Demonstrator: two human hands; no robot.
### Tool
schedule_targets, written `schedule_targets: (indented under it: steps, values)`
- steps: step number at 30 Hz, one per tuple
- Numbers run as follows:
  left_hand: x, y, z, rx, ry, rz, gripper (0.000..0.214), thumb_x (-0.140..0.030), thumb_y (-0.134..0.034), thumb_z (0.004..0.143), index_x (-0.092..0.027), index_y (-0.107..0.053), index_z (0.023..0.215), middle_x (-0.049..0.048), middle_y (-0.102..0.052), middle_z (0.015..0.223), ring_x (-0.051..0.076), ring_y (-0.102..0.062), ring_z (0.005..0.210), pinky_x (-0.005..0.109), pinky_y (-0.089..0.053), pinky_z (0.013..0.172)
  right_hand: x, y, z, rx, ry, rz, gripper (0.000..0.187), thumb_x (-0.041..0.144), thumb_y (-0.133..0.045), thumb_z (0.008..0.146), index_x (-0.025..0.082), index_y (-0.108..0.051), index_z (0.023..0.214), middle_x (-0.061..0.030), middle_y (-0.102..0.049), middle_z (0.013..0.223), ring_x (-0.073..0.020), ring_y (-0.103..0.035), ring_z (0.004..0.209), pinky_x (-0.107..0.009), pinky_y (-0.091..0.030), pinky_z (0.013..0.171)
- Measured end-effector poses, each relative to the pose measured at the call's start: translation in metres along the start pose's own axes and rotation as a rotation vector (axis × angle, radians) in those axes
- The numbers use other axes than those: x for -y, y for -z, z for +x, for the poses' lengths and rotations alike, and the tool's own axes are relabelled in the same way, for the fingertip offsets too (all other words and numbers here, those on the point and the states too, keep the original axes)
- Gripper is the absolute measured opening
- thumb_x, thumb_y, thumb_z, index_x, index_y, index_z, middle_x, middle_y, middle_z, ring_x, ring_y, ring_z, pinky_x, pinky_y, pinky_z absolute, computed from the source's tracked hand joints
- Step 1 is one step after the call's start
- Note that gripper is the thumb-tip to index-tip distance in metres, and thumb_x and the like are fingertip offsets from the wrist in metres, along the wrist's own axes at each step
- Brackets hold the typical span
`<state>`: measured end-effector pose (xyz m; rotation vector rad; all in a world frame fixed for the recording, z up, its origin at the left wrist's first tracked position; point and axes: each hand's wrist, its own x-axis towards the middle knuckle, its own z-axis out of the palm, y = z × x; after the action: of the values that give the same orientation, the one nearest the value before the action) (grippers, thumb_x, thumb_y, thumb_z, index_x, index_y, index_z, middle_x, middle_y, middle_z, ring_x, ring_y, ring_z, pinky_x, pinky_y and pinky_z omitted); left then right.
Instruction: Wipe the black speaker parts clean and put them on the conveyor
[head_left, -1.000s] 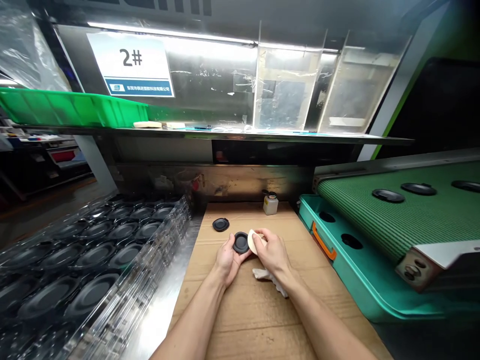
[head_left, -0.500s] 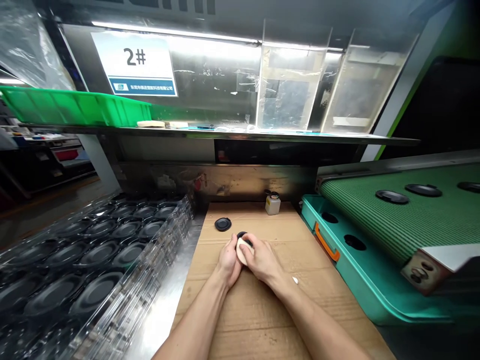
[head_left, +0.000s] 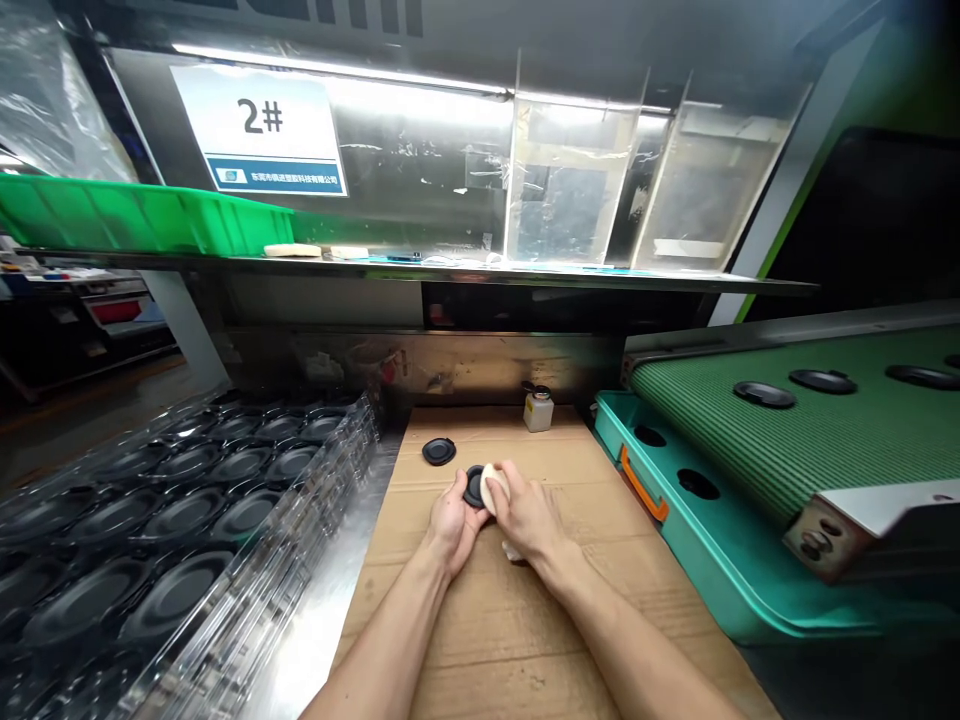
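Both of my hands meet over the cardboard sheet (head_left: 525, 620). My left hand (head_left: 451, 520) is closed round a small black round part (head_left: 472, 487), holding it up by its edge. My right hand (head_left: 526, 515) is closed on a white cloth pad (head_left: 492, 487) that presses against the face of that part; a tail of the cloth (head_left: 512, 550) hangs below the wrist. A second black round part (head_left: 439, 451) lies flat on the cardboard just behind my left hand.
Stacked clear trays (head_left: 187, 520) of black parts fill the left. A small white bottle (head_left: 538, 410) stands at the back. At the right, a teal bin (head_left: 675, 540) sits under a green conveyor belt (head_left: 810, 430) that carries black parts. A shelf with a green tray (head_left: 142, 215) hangs above.
One second ago the white pad was held off the part's right edge; since then my right hand has brought it onto the part's face and keeps it there.
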<state>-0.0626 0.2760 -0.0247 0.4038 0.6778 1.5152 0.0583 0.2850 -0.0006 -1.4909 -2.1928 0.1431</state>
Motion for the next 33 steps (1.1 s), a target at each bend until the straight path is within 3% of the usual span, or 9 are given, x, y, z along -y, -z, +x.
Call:
schedule_targets:
  steps: [3,9,14,19,24,28,33]
  values:
    - [0.001,0.0,-0.001,0.026,0.006,0.043,0.028,-0.031,-0.049,0.092,-0.009,-0.062,0.103,0.0167,-0.068,0.108,0.024,-0.063,0.103,0.038,-0.051,0.092,0.008,-0.001,0.002,0.004,0.074,-0.017,0.035,0.045,-0.03,0.097,0.028,-0.049,0.12,-0.0049,-0.07,0.087,-0.0199,-0.065,0.07,-0.026,-0.032,0.058]
    - [0.001,-0.002,-0.004,0.084,-0.001,0.12,0.03,-0.032,-0.049,0.092,-0.01,-0.061,0.107,0.0156,-0.069,0.104,0.025,-0.064,0.098,0.042,-0.052,0.087,0.008,0.001,0.006,-0.051,-0.074,-0.114,0.036,0.046,-0.026,0.098,0.026,-0.05,0.116,-0.0048,-0.07,0.088,-0.019,-0.064,0.07,-0.026,-0.031,0.057]
    - [0.001,-0.002,-0.004,0.096,0.009,0.166,0.024,-0.031,-0.052,0.09,-0.011,-0.062,0.099,0.0142,-0.07,0.098,0.022,-0.066,0.09,0.04,-0.053,0.083,0.001,0.006,0.001,-0.001,0.064,-0.039,0.035,0.047,-0.028,0.097,0.03,-0.051,0.118,-0.0024,-0.07,0.087,-0.018,-0.064,0.072,-0.025,-0.029,0.057]
    - [0.0,-0.002,-0.004,0.123,0.017,0.171,0.027,-0.031,-0.052,0.09,-0.009,-0.062,0.102,0.0164,-0.069,0.1,0.023,-0.066,0.09,0.044,-0.053,0.084,-0.011,0.011,0.011,-0.029,-0.064,-0.003,0.037,0.051,-0.028,0.096,0.034,-0.056,0.115,-0.0013,-0.07,0.087,-0.0188,-0.064,0.074,-0.025,-0.03,0.058]
    - [0.0,-0.002,-0.003,0.107,-0.002,0.12,0.023,-0.029,-0.053,0.09,-0.01,-0.063,0.098,0.0138,-0.07,0.097,0.022,-0.066,0.089,0.044,-0.052,0.087,-0.018,0.01,0.007,0.03,0.008,0.099,0.039,0.053,-0.031,0.095,0.036,-0.058,0.116,-0.0011,-0.071,0.085,-0.0186,-0.065,0.077,-0.025,-0.035,0.062]
    - [0.0,-0.001,-0.004,0.099,-0.005,0.104,0.023,-0.028,-0.052,0.09,-0.009,-0.063,0.097,0.0146,-0.07,0.098,0.023,-0.066,0.091,0.046,-0.051,0.089,-0.012,0.005,0.006,-0.011,-0.121,-0.029,0.043,0.053,-0.025,0.096,0.039,-0.054,0.125,-0.0052,-0.071,0.088,-0.0228,-0.066,0.077,-0.028,-0.037,0.063]
    - [0.0,0.0,-0.004,0.046,-0.03,0.04,0.018,-0.024,-0.052,0.09,-0.011,-0.062,0.097,0.0137,-0.069,0.101,0.022,-0.065,0.096,0.044,-0.051,0.092,0.0,-0.002,0.007,0.033,-0.062,-0.141,0.046,0.053,-0.025,0.096,0.04,-0.044,0.135,-0.0075,-0.07,0.085,-0.0239,-0.066,0.074,-0.031,-0.04,0.064]
